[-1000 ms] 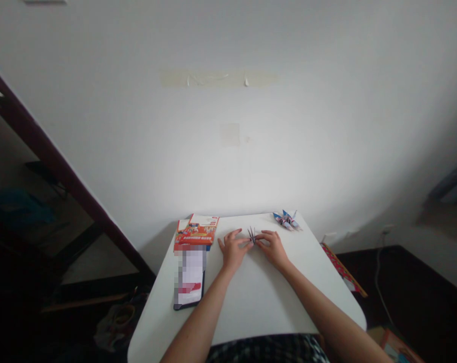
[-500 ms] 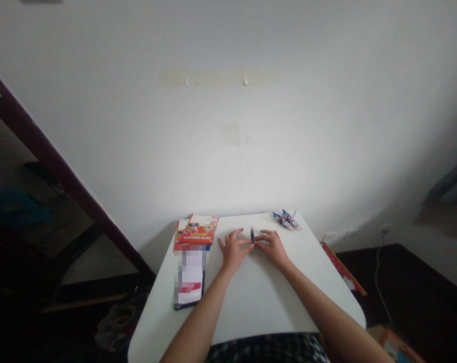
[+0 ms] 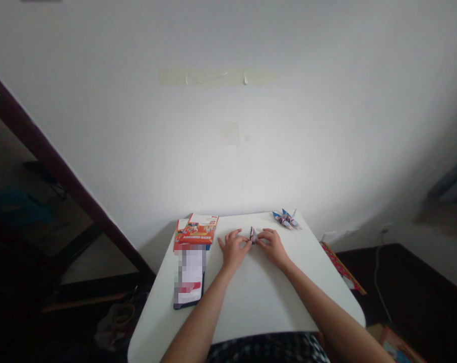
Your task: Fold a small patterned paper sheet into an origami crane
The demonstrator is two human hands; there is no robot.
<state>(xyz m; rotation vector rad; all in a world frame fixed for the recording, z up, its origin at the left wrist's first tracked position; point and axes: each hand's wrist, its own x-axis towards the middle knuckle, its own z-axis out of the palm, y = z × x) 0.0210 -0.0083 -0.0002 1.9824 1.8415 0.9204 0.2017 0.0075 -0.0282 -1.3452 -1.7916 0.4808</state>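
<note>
A small folded piece of patterned paper (image 3: 253, 235) stands upright between my hands over the middle of the white table (image 3: 266, 302). My left hand (image 3: 235, 250) pinches its left side between thumb and finger, the other fingers spread out. On the other side, my right hand (image 3: 271, 247) has its thumb and finger closed on the paper's right edge. Two folded paper cranes (image 3: 287, 220), blue, white and dark patterned, lie beyond my right hand near the table's back right corner.
Red and white packets or booklets (image 3: 196, 232) overlap at the back left of the table. A phone (image 3: 191, 275) lies in front of them, beside my left forearm. The white wall (image 3: 232, 171) rises behind the table's back edge.
The paper looks wider now, with a paler part showing on its right. My right fingers have shifted slightly right; my left hand stays nearly in place.
</note>
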